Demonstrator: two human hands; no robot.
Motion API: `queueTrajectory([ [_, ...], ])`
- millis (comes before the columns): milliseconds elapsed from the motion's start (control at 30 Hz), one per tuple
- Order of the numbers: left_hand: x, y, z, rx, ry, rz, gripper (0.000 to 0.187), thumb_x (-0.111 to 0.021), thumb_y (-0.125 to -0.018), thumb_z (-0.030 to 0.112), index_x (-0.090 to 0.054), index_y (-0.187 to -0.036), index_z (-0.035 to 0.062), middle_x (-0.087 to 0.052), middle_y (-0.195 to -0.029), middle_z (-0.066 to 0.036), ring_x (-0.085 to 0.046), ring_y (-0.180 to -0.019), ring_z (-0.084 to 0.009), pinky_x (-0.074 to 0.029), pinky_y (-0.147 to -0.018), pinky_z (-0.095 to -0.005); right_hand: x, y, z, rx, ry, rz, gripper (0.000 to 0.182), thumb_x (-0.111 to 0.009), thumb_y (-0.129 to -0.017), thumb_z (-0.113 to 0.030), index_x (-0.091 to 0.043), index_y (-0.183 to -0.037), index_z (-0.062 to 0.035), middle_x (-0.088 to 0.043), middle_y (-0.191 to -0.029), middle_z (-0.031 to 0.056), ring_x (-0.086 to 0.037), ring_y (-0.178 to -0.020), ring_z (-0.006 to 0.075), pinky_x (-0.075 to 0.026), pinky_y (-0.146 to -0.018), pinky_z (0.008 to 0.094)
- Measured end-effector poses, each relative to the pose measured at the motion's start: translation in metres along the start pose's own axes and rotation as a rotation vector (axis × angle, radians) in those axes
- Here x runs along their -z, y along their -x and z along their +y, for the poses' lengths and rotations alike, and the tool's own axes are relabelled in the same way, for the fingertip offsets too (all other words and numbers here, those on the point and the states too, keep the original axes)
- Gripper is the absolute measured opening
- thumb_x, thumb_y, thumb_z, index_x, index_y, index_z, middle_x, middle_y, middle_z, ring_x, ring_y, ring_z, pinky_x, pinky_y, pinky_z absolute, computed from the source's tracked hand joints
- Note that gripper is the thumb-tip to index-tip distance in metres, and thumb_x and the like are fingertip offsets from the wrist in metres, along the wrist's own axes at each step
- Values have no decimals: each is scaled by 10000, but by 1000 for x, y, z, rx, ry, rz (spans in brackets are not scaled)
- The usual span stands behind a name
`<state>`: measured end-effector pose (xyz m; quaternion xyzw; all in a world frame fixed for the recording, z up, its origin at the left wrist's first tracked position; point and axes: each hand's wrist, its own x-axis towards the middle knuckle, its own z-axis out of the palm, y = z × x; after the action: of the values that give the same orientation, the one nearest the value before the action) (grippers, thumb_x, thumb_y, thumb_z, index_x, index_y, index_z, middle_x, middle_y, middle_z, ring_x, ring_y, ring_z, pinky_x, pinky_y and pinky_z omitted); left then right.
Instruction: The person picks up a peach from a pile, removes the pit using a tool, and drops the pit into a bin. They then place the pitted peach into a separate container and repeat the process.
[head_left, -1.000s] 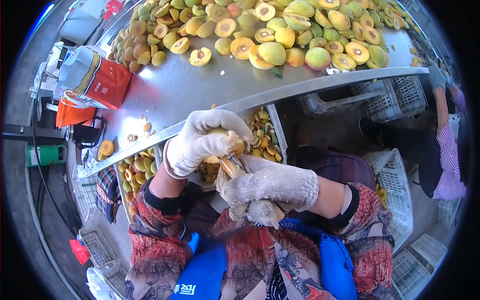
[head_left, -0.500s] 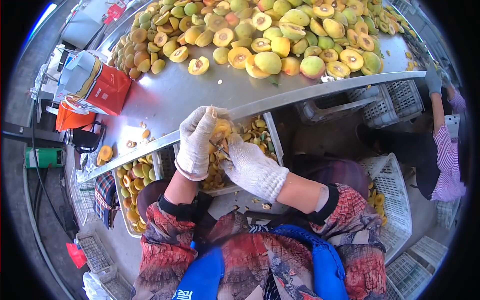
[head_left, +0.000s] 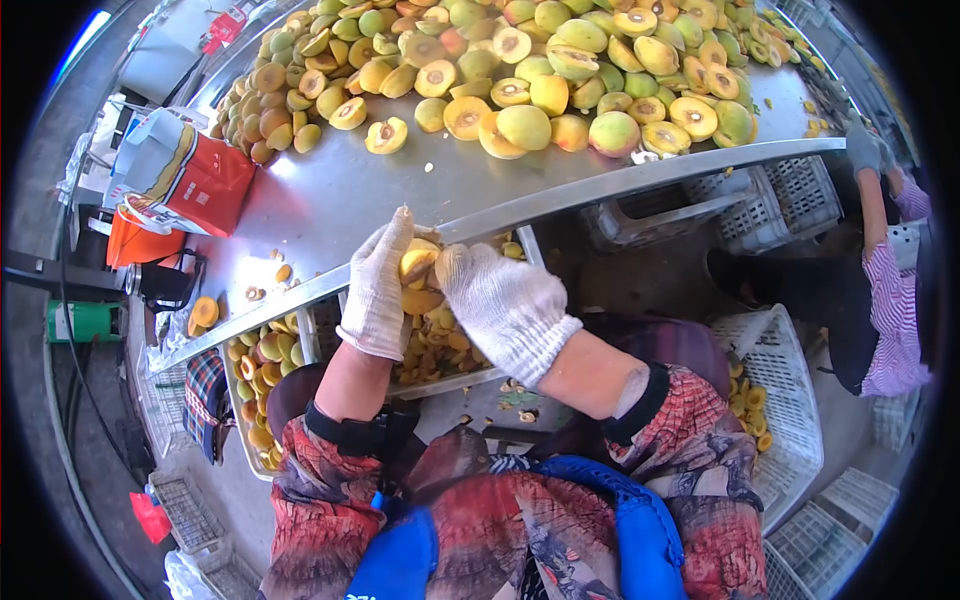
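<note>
My left hand, in a white knit glove, is closed around a yellow peach half above the table's front edge. My right hand, also gloved, is curled into a fist against the right side of that fruit. A small metal tool showed in its fingers half a second ago; the glove hides it now. Beneath both hands sits a white crate holding cut fruit pieces. Across the metal table spreads a big pile of whole and halved peaches.
Left of my knees a crate holds peach halves. A red and white carton stands on the table's left, near a black flask. To my right is a white basket with fruit; beyond it a co-worker's striped sleeve shows.
My right hand has turned and risen slightly beside the fruit, and the metal tool has gone out of sight. My left hand still grips the peach half, a little further left.
</note>
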<state>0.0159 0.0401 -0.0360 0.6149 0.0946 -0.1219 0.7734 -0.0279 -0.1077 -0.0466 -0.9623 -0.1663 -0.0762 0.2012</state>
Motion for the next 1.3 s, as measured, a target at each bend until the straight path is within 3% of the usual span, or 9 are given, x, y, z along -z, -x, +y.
queueTrajectory([
  [167,15,4,12,148,111,60,411,-572,-930,404,-647,-895,2,-652,-830,-86,-637,-732,-162,-524,-665,-285,18,-2,4,28,161,138,158,-545,-858,-210,-550,-964,-93,-593,-697,86,-646,-555,237,-503,-414,373],
  [300,27,20,24,-10,-26,0,466,-555,-928,458,-661,-895,6,-651,-836,-76,-623,-765,-144,-508,-690,-275,11,5,0,70,121,69,174,-565,-846,-223,-530,-982,-120,-563,-725,68,-624,-544,247,-497,-398,380],
  [467,18,49,20,-7,-361,-26,237,-657,-874,211,-671,-953,-13,-660,-875,-34,-559,-816,-81,-463,-756,-243,8,8,-4,137,216,71,78,-551,-844,-177,-564,-906,-132,-555,-708,72,-596,-489,237,-480,-389,383],
  [567,23,49,1,-269,-671,-23,215,-660,-843,214,-679,-929,18,-663,-833,-92,-607,-797,-129,-486,-749,-277,-7,12,-1,137,322,44,73,-548,-822,-142,-571,-891,-132,-552,-705,72,-598,-507,237,-474,-418,378],
  [733,28,57,-25,-178,-237,2,176,-656,-861,175,-659,-904,5,-634,-764,-19,-561,-701,-79,-471,-673,-234,-1,11,-6,152,186,-43,154,-591,-788,-112,-574,-940,-96,-585,-867,123,-624,-699,310,-513,-581,402],
  [933,135,118,59,-377,64,270,199,-590,-920,217,-647,-998,43,-597,-842,3,-561,-749,-71,-461,-647,-210,-18,7,4,59,-19,-33,286,-666,-782,-113,-563,-1038,-38,-600,-946,176,-609,-860,390,-506,-724,431],
  [967,169,125,62,-533,-267,440,214,-559,-936,223,-639,-1000,35,-600,-841,-7,-577,-739,-82,-467,-641,-211,-18,7,0,61,-21,-51,291,-666,-782,-113,-562,-1042,-37,-601,-950,178,-609,-866,390,-506,-729,431],
  [1033,232,157,71,-456,-241,635,242,-549,-944,253,-644,-966,31,-595,-811,-11,-580,-726,-81,-468,-636,-207,-20,6,-9,59,-26,-85,301,-667,-781,-113,-560,-1051,-36,-601,-958,181,-609,-878,390,-506,-738,431],
  [1300,414,251,-41,-300,-565,1296,266,-548,-940,280,-652,-939,35,-609,-819,-61,-567,-717,-159,-460,-675,-286,-47,-3,-27,112,12,-169,256,-643,-783,-79,-536,-1007,-20,-594,-925,198,-595,-870,412,-491,-733,428],
])
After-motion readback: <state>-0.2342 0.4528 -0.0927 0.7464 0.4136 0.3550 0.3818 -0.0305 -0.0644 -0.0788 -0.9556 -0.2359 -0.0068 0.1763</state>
